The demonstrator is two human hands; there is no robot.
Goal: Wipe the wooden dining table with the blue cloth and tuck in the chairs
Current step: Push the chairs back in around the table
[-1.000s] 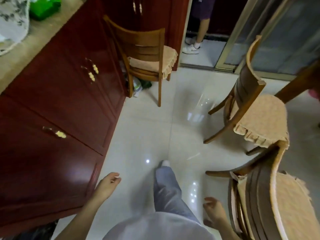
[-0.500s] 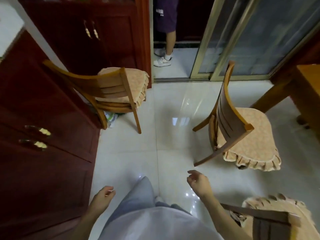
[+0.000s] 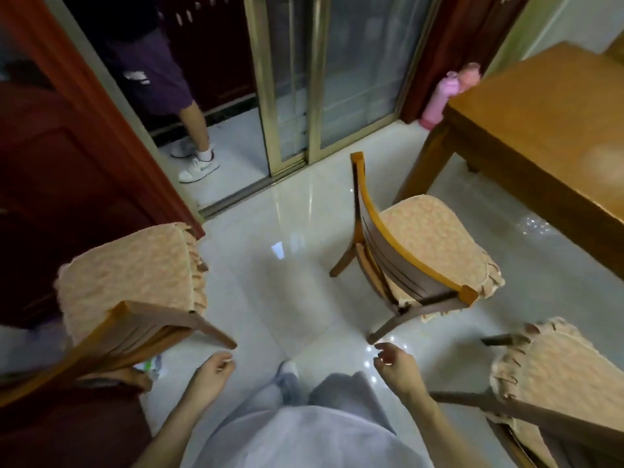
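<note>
Chairs stand pulled out from the wooden table [image 3: 540,130], which fills the far right of the view with its top bare and glossy. The middle chair [image 3: 410,265] is nearest the table, apart from it, with its curved back toward the person and its cushioned seat facing the table's near corner. A second chair [image 3: 128,275] sits at the left beside a dark red cabinet [image 3: 67,180], its back nearest the camera. A third chair [image 3: 553,376] is at the near right, only partly in view.

The left hand [image 3: 211,376] hangs low over the pale tiled floor [image 3: 270,298], just beside a leg of the left chair. Its grip is slack, fingers loosely curled and holding nothing that can be made out. A pale speck at the fingertips may be only a nail; it is too small to tell. The right hand [image 3: 395,369] is raised near the closest leg of the middle chair without touching it, with its grip loose and empty.

A pink bottle [image 3: 435,103] stands on the floor beyond the table's far left leg. Another person's leg [image 3: 197,130] shows in the doorway at the far left, next to a sliding glass door [image 3: 337,79].
</note>
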